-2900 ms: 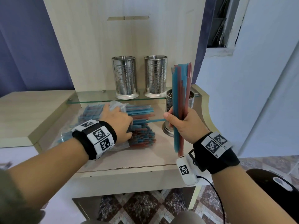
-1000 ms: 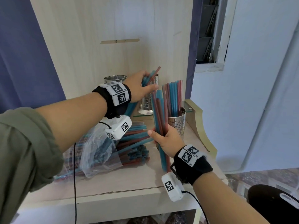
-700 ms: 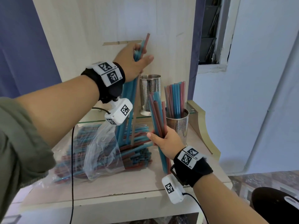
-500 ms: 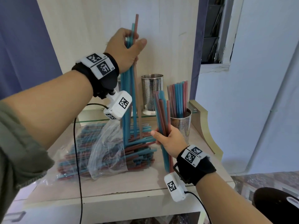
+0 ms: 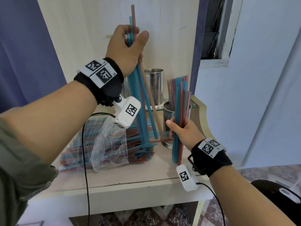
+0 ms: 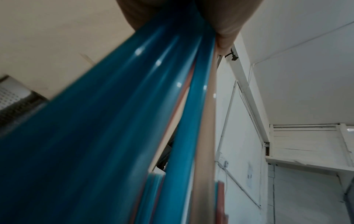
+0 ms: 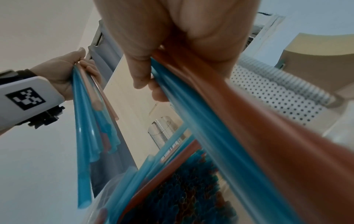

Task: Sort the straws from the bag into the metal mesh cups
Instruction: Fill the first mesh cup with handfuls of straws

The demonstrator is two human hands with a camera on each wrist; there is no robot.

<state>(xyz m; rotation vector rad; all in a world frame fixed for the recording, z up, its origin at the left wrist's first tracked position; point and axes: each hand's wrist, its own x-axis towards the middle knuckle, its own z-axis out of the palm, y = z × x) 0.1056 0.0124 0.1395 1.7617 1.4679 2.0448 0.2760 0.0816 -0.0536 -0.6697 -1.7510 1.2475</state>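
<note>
My left hand [image 5: 128, 44] is raised high and grips a bunch of blue and red straws [image 5: 140, 95] near their tops; their lower ends hang over the pile in the clear plastic bag [image 5: 107, 144]. My right hand [image 5: 182, 132] grips a second upright bundle of straws [image 5: 181, 111] in front of the near mesh cup [image 5: 168, 115], which holds several straws [image 5: 176, 90]. Another mesh cup [image 5: 154, 85] stands empty on the glass shelf. The left wrist view shows the blue straws [image 6: 134, 121] close up. In the right wrist view, both bundles [image 7: 210, 121] and my left hand [image 7: 63, 72] appear.
The bag lies on a pale wooden desk [image 5: 130, 175] with a tall back panel [image 5: 171, 38]. A curved wooden side piece [image 5: 202, 115] bounds the desk on the right. A third cup is mostly hidden behind my left wrist. A cable [image 5: 84, 152] hangs from the wrist camera.
My left hand has lifted its bunch of straws up out of the bag, from cup height to well above the cups. The right hand has kept its bundle upright near the front cup.
</note>
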